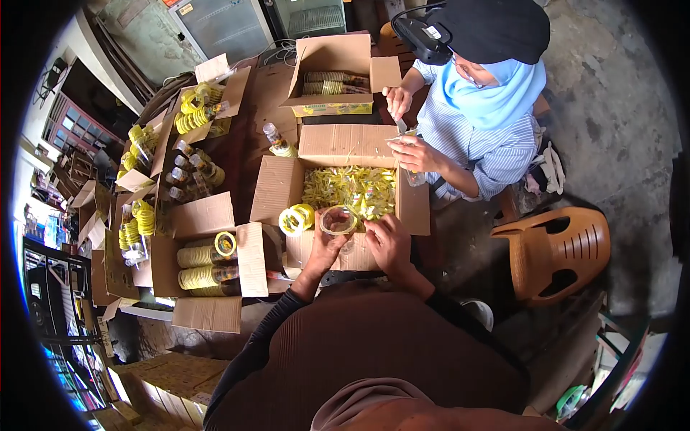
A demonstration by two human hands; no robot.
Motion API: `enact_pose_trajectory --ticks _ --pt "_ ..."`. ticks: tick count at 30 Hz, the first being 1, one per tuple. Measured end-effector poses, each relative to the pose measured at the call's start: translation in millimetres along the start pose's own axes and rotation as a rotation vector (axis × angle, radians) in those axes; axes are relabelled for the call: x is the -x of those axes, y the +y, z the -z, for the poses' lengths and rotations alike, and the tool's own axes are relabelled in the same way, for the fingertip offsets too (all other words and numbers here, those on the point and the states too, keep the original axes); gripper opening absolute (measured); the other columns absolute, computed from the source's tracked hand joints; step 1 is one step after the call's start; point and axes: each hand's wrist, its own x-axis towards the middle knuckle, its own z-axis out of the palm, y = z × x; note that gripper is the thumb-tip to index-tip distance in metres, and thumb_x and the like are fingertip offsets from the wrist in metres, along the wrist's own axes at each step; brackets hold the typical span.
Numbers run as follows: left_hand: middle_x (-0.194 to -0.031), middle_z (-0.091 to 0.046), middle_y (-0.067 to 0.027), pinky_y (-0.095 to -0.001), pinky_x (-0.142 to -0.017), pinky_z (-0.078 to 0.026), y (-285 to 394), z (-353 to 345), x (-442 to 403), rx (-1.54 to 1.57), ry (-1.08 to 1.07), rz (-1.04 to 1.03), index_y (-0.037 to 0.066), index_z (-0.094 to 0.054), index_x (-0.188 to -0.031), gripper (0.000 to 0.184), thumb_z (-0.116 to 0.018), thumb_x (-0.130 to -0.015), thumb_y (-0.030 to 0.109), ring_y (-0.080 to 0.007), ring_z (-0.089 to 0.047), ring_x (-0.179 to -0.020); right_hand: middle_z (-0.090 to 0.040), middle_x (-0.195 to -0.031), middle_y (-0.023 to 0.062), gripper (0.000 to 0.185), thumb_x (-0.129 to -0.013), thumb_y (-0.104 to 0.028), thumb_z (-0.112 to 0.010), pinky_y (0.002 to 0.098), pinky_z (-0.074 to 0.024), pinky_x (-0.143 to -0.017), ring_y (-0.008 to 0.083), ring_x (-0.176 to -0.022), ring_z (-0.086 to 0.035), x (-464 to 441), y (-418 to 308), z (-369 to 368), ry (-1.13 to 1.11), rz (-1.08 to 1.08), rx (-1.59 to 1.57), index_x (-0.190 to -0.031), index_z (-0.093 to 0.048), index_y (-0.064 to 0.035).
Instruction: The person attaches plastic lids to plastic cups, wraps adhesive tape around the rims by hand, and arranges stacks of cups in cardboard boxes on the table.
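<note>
My left hand is wrapped round a clear plastic cup at the near edge of an open cardboard box. Yellow-green strips fill that box. Close by on the right, my right hand has its fingers bent down at the strips; what they hold, if anything, is too small to make out. Yellow-rimmed rings or lids lie just left of the cup.
Across the box a co-worker holds a knife and a clear container. Boxes of stacked yellow-rimmed cups stand left, another box behind. A bottle stands between them. An orange chair is at right.
</note>
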Motion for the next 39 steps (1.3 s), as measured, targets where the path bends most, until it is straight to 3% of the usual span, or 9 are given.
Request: enact_pose_trajectory --ticks 4,8,10,12,15,24,30,38,39 --pt "-0.113 -0.053 -0.009 -0.0331 -0.092 -0.046 -3.2 -8.8 3.3 -0.032 0.043 0.021 0.004 -0.041 -0.125 0.054 -0.071 -0.083 0.02 -0.0184 -0.054 -0.109 -0.051 -0.079 0.0069 0.024 -0.073 -0.005 -0.069 0.0375 -0.0479 -0.062 0.0252 -0.071 -0.056 -2.2 12.8 2.2 -0.033 0.093 0.037 -0.096 -0.067 -0.0088" --pt "-0.113 -0.054 -0.0084 -0.0334 -0.096 -0.043 -8.9 -21.4 11.7 0.063 0.118 0.072 0.003 -0.044 -0.123 0.054 -0.072 -0.081 0.019 -0.0181 -0.053 -0.109 -0.052 -0.08 0.0071 0.021 -0.074 -0.006 -0.07 0.0375 -0.0484 -0.062 0.0252 -0.073 -0.058 -5.0 26.4 5.2 -0.076 0.179 0.073 -0.095 -0.067 -0.0089" --pt "-0.114 -0.054 -0.008 -0.0318 -0.094 -0.046 -19.8 -31.4 21.2 0.05 -0.086 -0.016 0.005 -0.041 -0.127 0.06 -0.075 -0.08 0.019 -0.0175 -0.054 -0.107 -0.053 -0.08 0.0078 0.019 -0.075 -0.006 -0.069 0.0374 -0.0484 -0.062 0.0259 -0.073 -0.059 -8.6 40.9 6.9 -0.12 0.184 0.06 -0.094 -0.067 -0.0086" --pt "-0.118 -0.054 -0.0082 -0.032 -0.098 -0.044 -27.3 -34.1 24.0 0.056 -0.061 0.005 0.004 -0.04 -0.131 0.068 -0.079 -0.077 0.019 -0.0174 -0.053 -0.111 -0.054 -0.08 0.0085 0.018 -0.076 -0.005 -0.068 0.0373 -0.0485 -0.061 0.0265 -0.073 -0.059 -9.1 51.4 7.2 -0.154 0.18 0.047 -0.094 -0.067 -0.0083" --pt "-0.124 -0.053 -0.009 -0.0338 -0.101 -0.041 -29.4 -35.9 31.6 0.012 0.151 -0.044 0.002 -0.039 -0.132 0.075 -0.082 -0.071 0.009 -0.0188 -0.051 -0.116 -0.058 -0.082 0.011 0.017 -0.078 -0.002 -0.066 0.0362 -0.0477 -0.058 0.0284 -0.068 -0.06 -5.0 63.5 8.3 -0.226 -0.031 -0.205 -0.094 -0.065 -0.0061" --pt "-0.115 -0.059 -0.0178 -0.0387 -0.092 -0.046 -20.5 -10.6 43.8 -0.626 0.368 -0.106 0.001 -0.049 -0.124 0.068 -0.083 -0.066 0.01 -0.0305 -0.058 -0.109 -0.062 -0.084 0.012 0.016 -0.079 -0.005 -0.068 0.0358 -0.0486 -0.068 0.0285 -0.076 -0.063 3.9 108.6 35.1 -0.478 -0.065 -0.219 -0.096 -0.066 -0.0044" --pt "-0.116 -0.061 -0.0152 -0.0367 -0.096 -0.044 5.5 -0.9 48.1 -0.539 0.416 -0.149 0.0 -0.048 -0.126 0.069 -0.082 -0.066 0.007 -0.0257 -0.059 -0.11 -0.066 -0.083 0.0121 0.02 -0.075 -0.012 -0.071 0.0379 -0.0498 -0.069 0.03 -0.079 -0.065 38.0 179.0 61.0 -0.931 -0.276 -0.085 -0.094 -0.07 -0.0062" --pt "-0.116 -0.059 -0.0131 -0.0357 -0.096 -0.045 7.2 4.0 37.4 -0.503 0.369 -0.211 0.001 -0.043 -0.13 0.074 -0.082 -0.067 0.005 -0.0232 -0.058 -0.11 -0.07 -0.083 0.0104 0.02 -0.073 -0.008 -0.073 0.0309 -0.0514 -0.069 0.0217 -0.076 -0.068 97.4 222.5 51.1 -0.9 -0.537 0.022 -0.092 -0.071 -0.0036" --pt "-0.119 -0.056 -0.0121 -0.0371 -0.098 -0.044 11.8 -0.7 33.1 -0.273 0.381 -0.189 0.003 -0.039 -0.133 0.078 -0.082 -0.067 0.005 -0.0233 -0.056 -0.112 -0.071 -0.084 0.0097 0.02 -0.074 -0.008 -0.072 0.0309 -0.0518 -0.069 0.0211 -0.076 -0.068 107.1 232.0 40.5 -0.856 -0.569 -0.067 -0.093 -0.071 -0.004"
